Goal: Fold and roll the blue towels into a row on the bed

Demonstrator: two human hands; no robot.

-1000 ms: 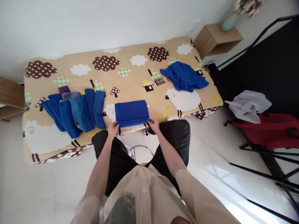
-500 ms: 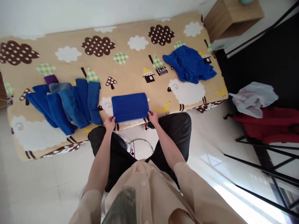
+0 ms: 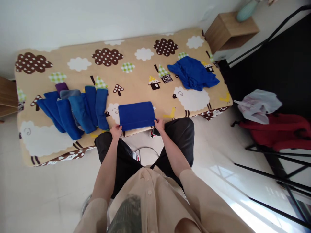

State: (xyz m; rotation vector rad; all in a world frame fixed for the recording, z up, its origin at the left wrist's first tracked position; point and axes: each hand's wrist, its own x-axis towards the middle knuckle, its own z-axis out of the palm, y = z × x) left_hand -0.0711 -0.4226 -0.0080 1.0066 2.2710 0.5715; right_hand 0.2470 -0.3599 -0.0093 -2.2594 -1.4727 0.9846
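Observation:
A folded blue towel (image 3: 137,115) lies flat at the front edge of the patterned bedcover (image 3: 138,85). My left hand (image 3: 116,131) pinches its near left corner, fingers closed on the cloth. On the other side, my right hand (image 3: 159,125) is closed on the near right corner. Along the near side a narrow folded strip crosses the towel. To the left sits a group of several rolled towels (image 3: 81,113), mostly blue, with a grey one and a purple one (image 3: 61,86) at the back. A crumpled heap of blue cloth (image 3: 194,73) rests at the far right.
A wooden cube shelf (image 3: 230,30) with a pale green vase (image 3: 246,12) stands past the bed's right end. Right of the bed are a white plastic bag (image 3: 259,104), a red bag (image 3: 279,131) and black metal bars (image 3: 272,176). A wall (image 3: 97,19) runs behind the bed.
The camera view has shifted slightly, so the bed appears lower and smaller. Both hands keep hold of the towel's near corners, and the towel lies much as before.

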